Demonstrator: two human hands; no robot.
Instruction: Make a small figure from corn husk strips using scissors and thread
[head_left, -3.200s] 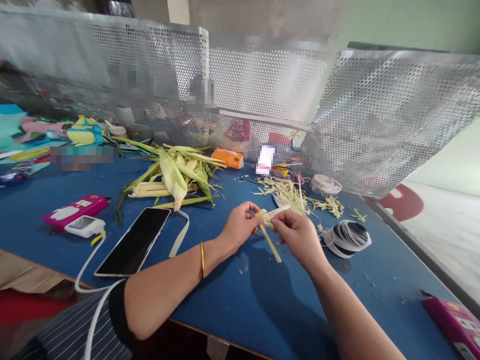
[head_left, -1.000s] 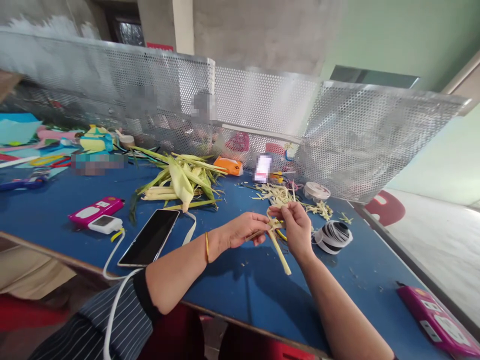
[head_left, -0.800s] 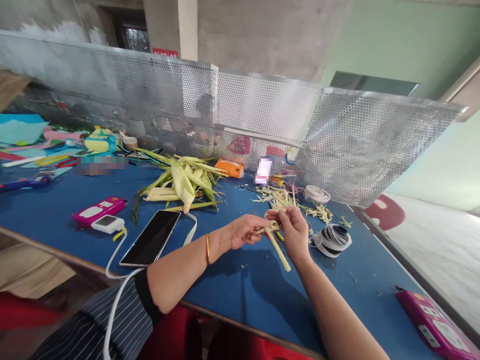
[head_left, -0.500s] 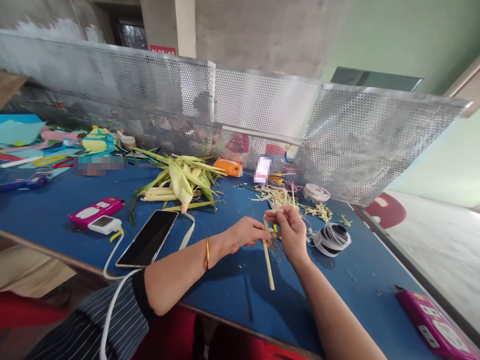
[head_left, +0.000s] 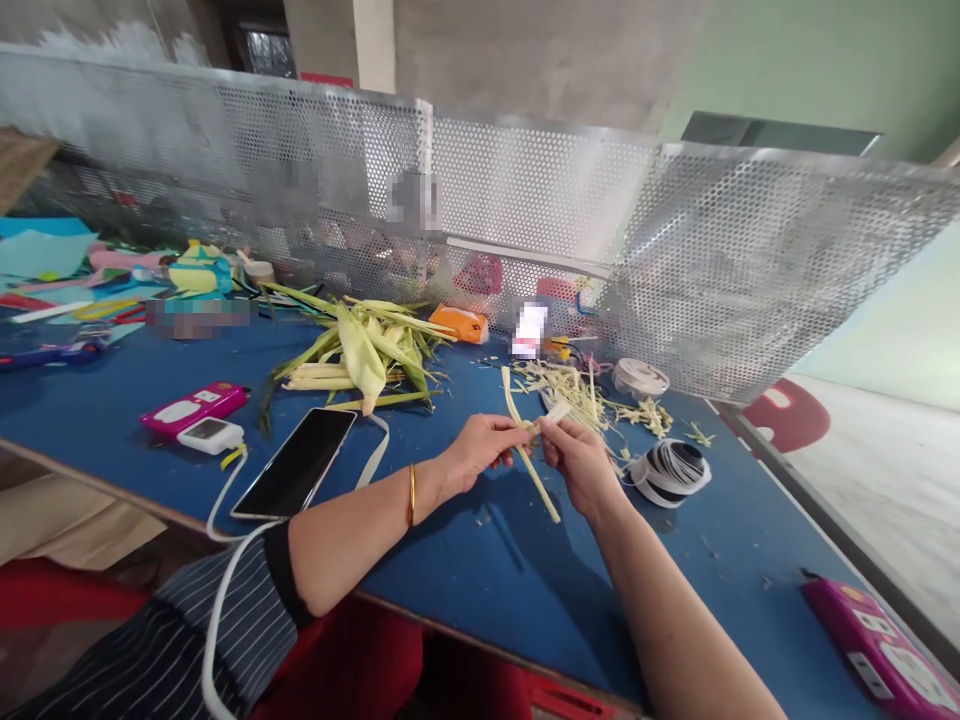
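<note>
Between my two hands, above the blue table (head_left: 465, 560), is a pale strip of corn husk (head_left: 541, 487). My left hand (head_left: 484, 447) pinches it near its middle, so one end points up and away and the other hangs down toward me. Fingers closed, my right hand (head_left: 579, 458) grips a whitish folded piece of husk (head_left: 557, 411) close against the strip. Where the pieces meet is partly covered by my fingertips. Just beyond my hands lies a pile of shredded husk scraps (head_left: 570, 385). A black-and-white roll of cord (head_left: 670, 472) sits right of my right hand.
A heap of green corn husks (head_left: 364, 365) lies left of centre, with a phone (head_left: 296, 465) in front. Purple devices lie at left (head_left: 196, 412) and at right (head_left: 870, 640). A perforated metal screen (head_left: 525, 190) borders the table's far side. A white cable (head_left: 214, 630) crosses my left sleeve.
The husk strip has tilted, its upper end now pointing up and left. My right hand has lowered slightly, and a whitish folded piece shows at its fingertips. The camera view has shifted a little.
</note>
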